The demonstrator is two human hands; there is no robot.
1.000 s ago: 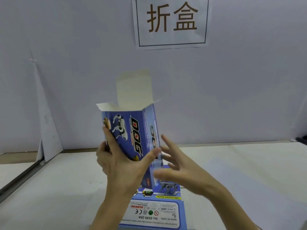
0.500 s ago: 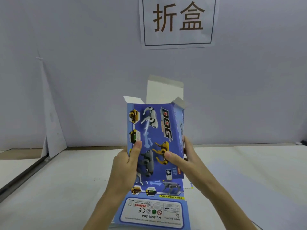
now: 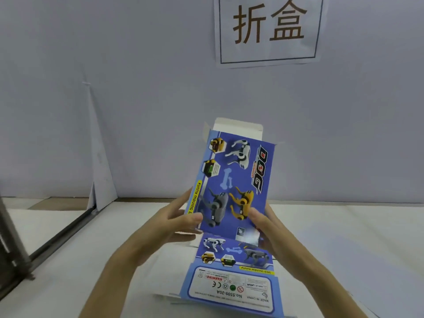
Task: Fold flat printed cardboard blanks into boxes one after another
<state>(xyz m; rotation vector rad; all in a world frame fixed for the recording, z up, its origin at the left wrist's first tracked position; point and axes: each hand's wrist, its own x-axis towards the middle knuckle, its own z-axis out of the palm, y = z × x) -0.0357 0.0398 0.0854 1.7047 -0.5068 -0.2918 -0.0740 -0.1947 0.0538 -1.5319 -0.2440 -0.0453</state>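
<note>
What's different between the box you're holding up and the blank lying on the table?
The held box is raised, gripped by the left hand and right hand; the blank lies flat on the table. The held box shows a side panel and white open top flaps; the blank shows one flat printed face. Both share the blue robot-dog print.

L hand (image 3: 169,220) & R hand (image 3: 267,226): bare, slim, long fingers. L forearm (image 3: 119,271) & R forearm (image 3: 321,281) bare too, as far as frame shows. Nails blurred, can't tell detail.
</note>
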